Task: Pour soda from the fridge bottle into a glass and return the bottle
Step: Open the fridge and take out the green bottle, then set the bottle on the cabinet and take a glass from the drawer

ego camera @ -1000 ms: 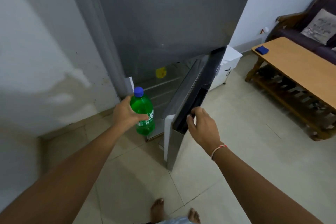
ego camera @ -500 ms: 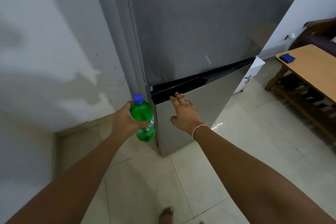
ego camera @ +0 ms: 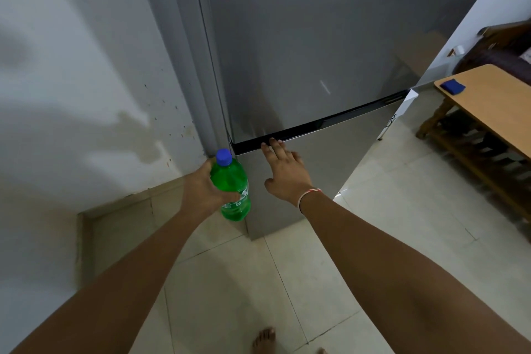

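Note:
A green soda bottle (ego camera: 234,188) with a blue cap stands upright in my left hand (ego camera: 202,190), which grips its body just left of the fridge's lower corner. The grey fridge (ego camera: 301,46) fills the middle of the view, both doors shut. My right hand (ego camera: 287,174) lies flat with fingers spread on the lower door (ego camera: 330,158), fingertips at the dark gap between the doors. No glass is in view.
A stained white wall (ego camera: 86,80) rises on the left. On the right stands a low wooden table (ego camera: 494,106) with a blue cloth (ego camera: 452,85) on it, and a dark sofa (ego camera: 500,46) beyond. Pale tiles cover the floor; my bare toes (ego camera: 265,339) show at the bottom.
The lower fridge door swung from open to fully shut under my right hand. The view shifted left. The bottle stays in my left hand.

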